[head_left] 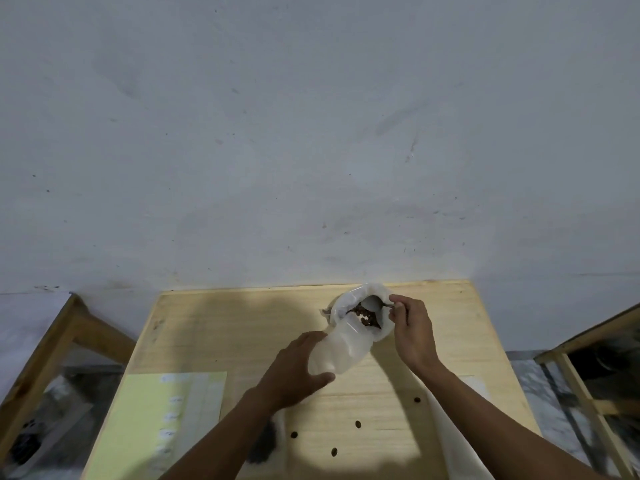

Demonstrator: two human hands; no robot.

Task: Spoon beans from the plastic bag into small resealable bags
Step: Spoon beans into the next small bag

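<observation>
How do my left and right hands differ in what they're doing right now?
The left hand wraps around the lower body of the plastic bag, steadying it; the right hand pinches the spoon handle at the bag's open mouth. The left hand sits nearer the camera, the right farther back. Both work over the wooden table.

Plastic bag [343, 344] between the hands: milky white, translucent. Beans [363, 315] at its mouth: dark reddish-brown. Spoon [375, 303] bowl by the right hand: grey metal. Table [214, 327]: pale yellow wood, faint straight grain, four dark round spots near the forearms. Sheet [145, 420] left of the left hand: light yellow-green. Wall [311, 133]: greyish white, dark specks noted.
</observation>
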